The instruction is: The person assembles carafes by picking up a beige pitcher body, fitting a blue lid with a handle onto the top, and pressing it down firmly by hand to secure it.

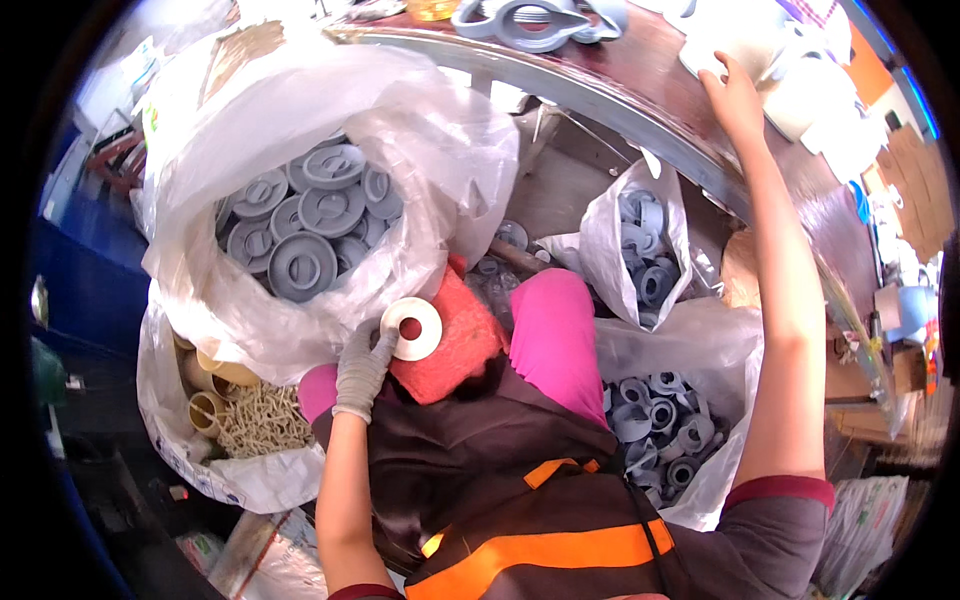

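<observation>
A grey work glove covers my left hand [364, 372], which grips a flat cream ring [428, 312] by its edge. The ring lies over a red cloth pad [455, 345] on my lap, and red shows through its hole. My bare right hand [736, 100] is stretched out to the table [660, 90] at the upper right. Its fingers are apart beside several cream plastic parts [800, 95], and I cannot tell whether they touch one.
A large plastic sack [440, 130] of grey round lids [302, 266] stands at the left. Below it, another bag holds cream cups and scraps [262, 420]. Two white bags with grey fittings [655, 425] stand at the right. Grey rings [530, 25] lie on the far table.
</observation>
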Available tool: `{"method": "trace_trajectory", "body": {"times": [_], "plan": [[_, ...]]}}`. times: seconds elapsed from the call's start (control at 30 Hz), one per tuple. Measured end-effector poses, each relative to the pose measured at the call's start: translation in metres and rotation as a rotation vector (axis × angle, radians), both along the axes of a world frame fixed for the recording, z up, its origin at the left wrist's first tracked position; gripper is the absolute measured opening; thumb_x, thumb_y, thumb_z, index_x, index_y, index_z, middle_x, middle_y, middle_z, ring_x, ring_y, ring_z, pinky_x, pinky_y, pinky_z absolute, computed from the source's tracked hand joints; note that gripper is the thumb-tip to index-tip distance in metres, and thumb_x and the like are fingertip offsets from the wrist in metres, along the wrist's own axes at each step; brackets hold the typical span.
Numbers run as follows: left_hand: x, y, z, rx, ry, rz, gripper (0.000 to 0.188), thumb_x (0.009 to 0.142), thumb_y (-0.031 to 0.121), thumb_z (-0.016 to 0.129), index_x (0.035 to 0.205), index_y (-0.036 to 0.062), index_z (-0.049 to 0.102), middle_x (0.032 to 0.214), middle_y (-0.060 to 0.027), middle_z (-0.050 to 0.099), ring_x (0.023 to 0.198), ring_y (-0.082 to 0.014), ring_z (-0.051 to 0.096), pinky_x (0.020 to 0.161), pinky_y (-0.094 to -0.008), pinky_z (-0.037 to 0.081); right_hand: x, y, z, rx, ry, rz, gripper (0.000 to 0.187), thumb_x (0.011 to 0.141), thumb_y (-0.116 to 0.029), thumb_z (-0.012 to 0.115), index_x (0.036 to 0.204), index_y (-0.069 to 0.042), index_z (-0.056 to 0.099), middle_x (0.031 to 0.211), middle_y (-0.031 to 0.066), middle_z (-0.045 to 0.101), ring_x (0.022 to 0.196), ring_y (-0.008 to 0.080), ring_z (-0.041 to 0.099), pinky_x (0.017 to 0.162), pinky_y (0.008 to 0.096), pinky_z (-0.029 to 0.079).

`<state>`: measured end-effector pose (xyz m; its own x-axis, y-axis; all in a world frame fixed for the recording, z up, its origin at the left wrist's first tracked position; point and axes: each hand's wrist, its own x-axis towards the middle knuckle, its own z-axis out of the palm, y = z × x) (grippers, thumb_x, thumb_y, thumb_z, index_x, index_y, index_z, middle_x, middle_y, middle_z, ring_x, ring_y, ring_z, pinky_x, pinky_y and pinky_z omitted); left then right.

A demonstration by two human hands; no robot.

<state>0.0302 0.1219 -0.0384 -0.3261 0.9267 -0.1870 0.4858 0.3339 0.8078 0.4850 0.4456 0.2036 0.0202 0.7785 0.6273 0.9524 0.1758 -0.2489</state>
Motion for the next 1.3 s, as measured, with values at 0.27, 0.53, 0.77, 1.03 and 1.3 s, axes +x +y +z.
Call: {"method": "trace_trajectory", "body": {"times": [0.27,0.53,0.77,1.03,1.3], "plan": [[-0.097,-0.115,0.04,0.367,0.302,0.473,0.025,0.088,0.02,0.057,0.103,0.002,0.064,0.099,-0.0169,0.065,0.095,-0.03,0.061,0.087,-0.0352,0.046,-0.108,-0.168,-0.069,0.03,-0.134,0.679,0.032,0.093,-0.014,0.055,0.123,-0.003,0.057,0.125,0.0136,0.058,0.119,0.0238,0.053,0.102,0.0345,0.038],[-0.154,-0.418,-0.013,-0.787,0.691,1.111,0.058,0.076,0.043,0.063,0.122,0.0078,0.053,0.117,-0.0221,0.058,0.116,-0.0366,0.051,0.097,-0.0428,0.04,-0.16,-0.196,-0.157,-0.359,-0.007,0.954,0.026,0.095,-0.01,0.051,0.118,0.0,0.059,0.121,0.0117,0.06,0.112,0.0211,0.056,0.097,0.0325,0.041],[-0.13,-0.46,-0.113,-0.602,0.415,1.195,0.075,0.075,0.048,0.065,0.134,0.0082,0.041,0.125,-0.0267,0.049,0.116,-0.0418,0.049,0.097,-0.0443,0.042,-0.197,-0.21,-0.165,-0.458,-0.017,1.069,0.024,0.094,-0.009,0.052,0.116,-0.002,0.06,0.122,0.0104,0.059,0.11,0.019,0.057,0.092,0.0303,0.044],[-0.167,-0.371,-0.109,-0.795,0.813,0.991,0.068,0.075,0.037,0.068,0.133,0.0112,0.042,0.133,-0.0231,0.042,0.11,-0.0392,0.054,0.091,-0.0446,0.046,-0.189,-0.231,-0.164,-0.519,-0.066,1.038,0.023,0.093,-0.007,0.053,0.114,-0.001,0.06,0.122,0.0124,0.058,0.11,0.0213,0.057,0.092,0.0317,0.044],[-0.19,-0.437,-0.026,-0.162,0.74,0.996,0.036,0.081,0.023,0.057,0.114,0.0074,0.06,0.108,-0.0135,0.064,0.101,-0.0276,0.061,0.088,-0.0384,0.047,-0.209,-0.256,-0.18,-0.669,0.117,1.072,0.019,0.092,-0.006,0.053,0.107,0.002,0.061,0.114,0.0123,0.061,0.108,0.0208,0.057,0.095,0.0306,0.041]]}}
